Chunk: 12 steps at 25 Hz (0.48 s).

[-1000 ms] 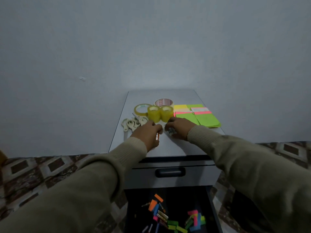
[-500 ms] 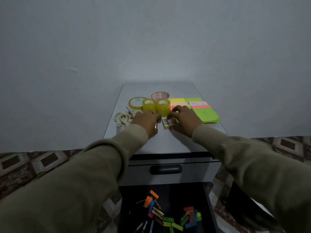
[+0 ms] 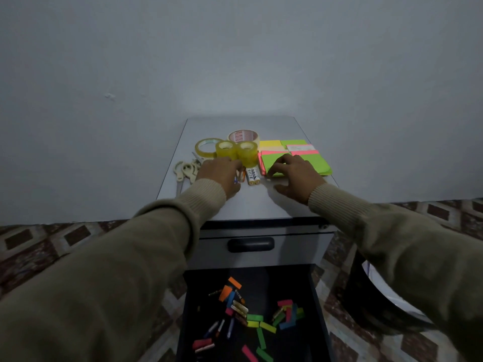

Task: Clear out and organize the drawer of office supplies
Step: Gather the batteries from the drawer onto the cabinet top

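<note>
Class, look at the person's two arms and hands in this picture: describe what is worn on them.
Both arms wear long sleeves of a plain khaki-beige knit, each ending in a ribbed cuff at the wrist. The left hand and the right hand are bare: no gloves, and no rings, watch or markings show on hands or fingers.

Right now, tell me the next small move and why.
Probably set down the small items in the left hand beside the two white markers lying in front of the tape rolls. The right hand hovers empty over the cabinet top, and the open drawer holds more pieces.
</note>
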### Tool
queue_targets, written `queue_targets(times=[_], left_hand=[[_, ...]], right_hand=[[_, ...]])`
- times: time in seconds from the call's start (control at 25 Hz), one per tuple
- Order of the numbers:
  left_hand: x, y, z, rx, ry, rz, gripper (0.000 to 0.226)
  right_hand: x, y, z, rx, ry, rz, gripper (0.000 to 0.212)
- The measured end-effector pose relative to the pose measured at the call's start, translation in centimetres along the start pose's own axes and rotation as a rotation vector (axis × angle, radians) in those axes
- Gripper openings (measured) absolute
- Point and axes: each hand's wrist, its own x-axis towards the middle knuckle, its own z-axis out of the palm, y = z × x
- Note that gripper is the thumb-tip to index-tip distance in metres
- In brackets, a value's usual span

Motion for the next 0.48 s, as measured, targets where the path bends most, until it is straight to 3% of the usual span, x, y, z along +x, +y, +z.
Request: queue_targets(times=[0.36, 0.48], left_hand=[[-11.8, -0.6, 1.6, -0.306, 0.152, 0.107, 0.025], [-14.9, -1.5, 4.6, -0.277, 0.173, 0.19, 0.025]], right_hand=[[-7.2, -5.0, 1.4, 0.178, -0.051, -0.124, 0.029], [-9.4, -5.9, 3.4, 0.191, -0.099, -0.137, 0.026]])
